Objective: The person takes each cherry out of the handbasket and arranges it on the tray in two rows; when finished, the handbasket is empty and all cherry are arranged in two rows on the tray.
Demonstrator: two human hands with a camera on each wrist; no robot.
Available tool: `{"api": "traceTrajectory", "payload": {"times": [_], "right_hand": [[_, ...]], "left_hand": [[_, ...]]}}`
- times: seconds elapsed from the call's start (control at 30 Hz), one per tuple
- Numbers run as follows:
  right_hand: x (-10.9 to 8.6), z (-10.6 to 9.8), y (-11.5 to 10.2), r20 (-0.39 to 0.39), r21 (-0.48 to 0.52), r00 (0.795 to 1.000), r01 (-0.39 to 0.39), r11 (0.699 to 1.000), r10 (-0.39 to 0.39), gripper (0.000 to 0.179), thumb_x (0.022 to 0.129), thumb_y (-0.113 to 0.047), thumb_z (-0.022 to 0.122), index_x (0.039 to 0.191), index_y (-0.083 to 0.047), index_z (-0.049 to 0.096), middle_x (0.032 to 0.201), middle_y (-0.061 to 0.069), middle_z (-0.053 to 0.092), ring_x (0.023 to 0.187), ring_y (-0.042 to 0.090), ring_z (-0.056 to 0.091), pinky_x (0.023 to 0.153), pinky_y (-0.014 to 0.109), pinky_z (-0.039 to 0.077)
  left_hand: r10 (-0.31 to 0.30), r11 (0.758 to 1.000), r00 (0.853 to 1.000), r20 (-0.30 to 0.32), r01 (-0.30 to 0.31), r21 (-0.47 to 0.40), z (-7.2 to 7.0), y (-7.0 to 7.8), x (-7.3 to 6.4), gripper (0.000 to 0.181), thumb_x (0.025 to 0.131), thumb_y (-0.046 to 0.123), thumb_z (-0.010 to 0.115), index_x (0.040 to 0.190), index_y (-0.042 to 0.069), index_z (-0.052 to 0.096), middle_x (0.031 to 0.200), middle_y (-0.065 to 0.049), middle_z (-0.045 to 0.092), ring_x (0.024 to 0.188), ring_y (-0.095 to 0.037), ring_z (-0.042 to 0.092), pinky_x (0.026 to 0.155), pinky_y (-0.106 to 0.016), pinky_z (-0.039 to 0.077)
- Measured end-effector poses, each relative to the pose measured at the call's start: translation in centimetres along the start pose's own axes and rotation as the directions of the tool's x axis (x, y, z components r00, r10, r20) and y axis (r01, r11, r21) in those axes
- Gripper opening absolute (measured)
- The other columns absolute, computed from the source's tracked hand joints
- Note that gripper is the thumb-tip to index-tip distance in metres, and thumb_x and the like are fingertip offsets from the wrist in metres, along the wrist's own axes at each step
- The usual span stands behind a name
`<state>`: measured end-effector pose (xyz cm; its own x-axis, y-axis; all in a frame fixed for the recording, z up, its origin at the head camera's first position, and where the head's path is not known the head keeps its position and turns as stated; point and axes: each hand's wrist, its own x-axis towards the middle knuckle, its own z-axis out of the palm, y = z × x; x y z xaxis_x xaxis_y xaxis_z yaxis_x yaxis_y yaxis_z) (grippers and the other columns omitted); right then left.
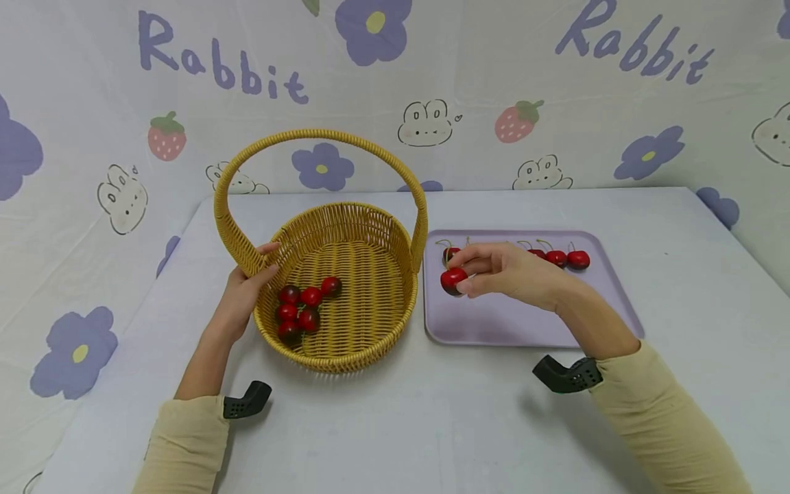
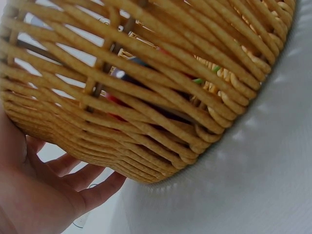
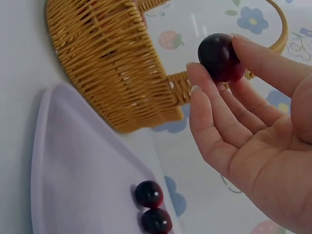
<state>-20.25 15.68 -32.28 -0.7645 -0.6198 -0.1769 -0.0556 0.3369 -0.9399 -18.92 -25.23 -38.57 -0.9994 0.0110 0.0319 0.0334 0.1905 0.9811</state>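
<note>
A yellow woven basket (image 1: pixel 376 343) with a tall arched handle stands left of centre, with several dark-red cherries (image 1: pixel 311 297) gathered on its left side. My left hand (image 1: pixel 242 295) grips its left rim by the foot of the handle; in the left wrist view the fingers (image 2: pixel 105 187) touch the wicker from outside. Between thumb and fingertips, my right hand (image 1: pixel 515 274) pinches a single cherry (image 3: pixel 220 57) above the left part of the lilac tray (image 1: pixel 494 322). Several more cherries (image 1: pixel 578 259) lie along that tray's far side, some hidden behind the right hand.
Tray and basket stand side by side on a white-covered table (image 1: pixel 395 418), with a narrow gap between them. The basket's handle (image 1: pixel 321 134) arches high over its bowl. Behind hangs a patterned cloth (image 1: pixel 469 41) with rabbits and flowers.
</note>
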Motion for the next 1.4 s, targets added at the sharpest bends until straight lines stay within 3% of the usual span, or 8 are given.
{"api": "traceTrajectory", "payload": {"times": [0.17,0.37,0.7,0.93,1.4], "right_hand": [[0.1,-0.3,1.0,-0.028,0.02,1.0,-0.013,1.0,0.013,0.039,0.088,-0.016,0.07,0.121,-0.002,0.056,0.107,0.012,0.065,0.105,0.042,0.056,0.09,0.039,0.045],[0.3,-0.5,2.1,-0.043,0.007,0.998,-0.039,0.999,0.039,0.041,0.086,-0.019,0.071,0.121,-0.003,0.057,0.107,0.012,0.064,0.103,0.035,0.058,0.091,0.039,0.043],[1.7,-0.5,4.4,-0.083,0.056,0.988,-0.123,0.991,0.127,0.044,0.087,-0.019,0.071,0.123,0.0,0.055,0.104,0.014,0.059,0.098,0.034,0.059,0.088,0.037,0.048],[2.7,0.0,5.5,-0.089,0.085,0.986,-0.134,0.987,0.142,0.039,0.089,-0.013,0.068,0.122,0.004,0.055,0.101,0.014,0.067,0.093,0.029,0.064,0.085,0.036,0.051],[3.5,0.8,5.6,-0.194,0.032,0.956,-0.217,0.976,0.219,0.041,0.088,-0.017,0.069,0.12,0.005,0.057,0.102,0.012,0.067,0.091,0.022,0.066,0.08,0.033,0.052]], "left_hand": [[-0.004,1.0,1.0,0.001,0.004,-0.003,0.0,0.0,0.0,0.046,0.101,0.015,0.044,0.146,0.007,0.035,0.15,-0.014,0.03,0.132,-0.027,0.031,0.107,-0.046,0.021],[-0.001,1.0,1.0,0.005,0.001,0.001,0.0,0.0,0.0,0.046,0.101,0.016,0.044,0.146,0.007,0.035,0.149,-0.014,0.03,0.132,-0.027,0.031,0.107,-0.047,0.022],[-0.009,1.0,1.0,-0.002,0.009,0.005,0.0,-0.1,-0.1,0.046,0.101,0.016,0.044,0.146,0.007,0.035,0.151,-0.014,0.029,0.134,-0.028,0.029,0.108,-0.047,0.02],[-0.001,1.0,1.0,-0.004,0.001,0.004,0.0,0.0,-0.1,0.046,0.101,0.015,0.044,0.146,0.007,0.035,0.15,-0.014,0.029,0.133,-0.028,0.03,0.108,-0.047,0.02],[0.01,1.0,1.0,-0.007,-0.01,0.003,0.0,-0.3,0.1,0.045,0.101,0.015,0.044,0.145,0.007,0.036,0.15,-0.013,0.03,0.133,-0.028,0.03,0.108,-0.048,0.02]]}}
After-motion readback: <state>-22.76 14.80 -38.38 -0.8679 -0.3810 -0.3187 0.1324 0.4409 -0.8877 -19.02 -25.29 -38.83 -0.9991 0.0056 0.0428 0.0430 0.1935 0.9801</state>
